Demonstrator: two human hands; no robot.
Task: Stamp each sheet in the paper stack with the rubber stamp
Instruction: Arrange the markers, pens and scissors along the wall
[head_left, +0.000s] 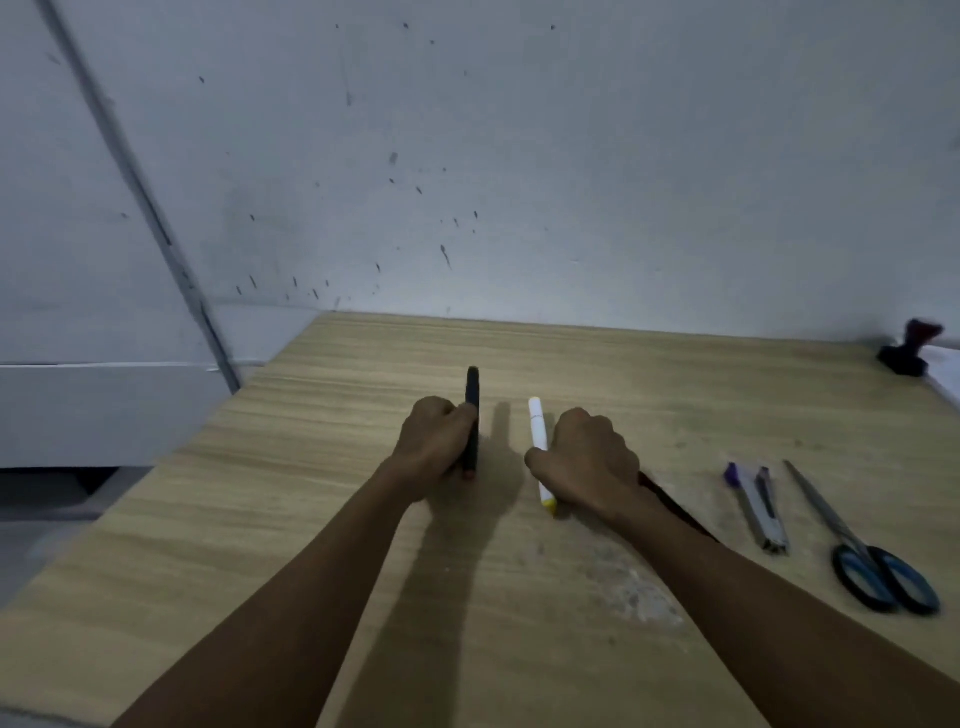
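Head view: a black marker (472, 415) is gripped by the curled left hand (435, 446) at table (311, 519) centre. A white marker (540, 452) is gripped by the curled right hand (589, 460), just beside at 3 o'clock. The rubber stamp (906, 353) is located at 2 o'clock, touching a white sheet edge (945, 374). Scissors (862, 545) and a stapler (761, 512) are placed at 4 o'clock.

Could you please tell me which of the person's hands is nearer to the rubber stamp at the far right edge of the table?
The right hand, gripping a white marker mid-table, is nearer the rubber stamp. The left hand, gripping a black marker, is farther left.
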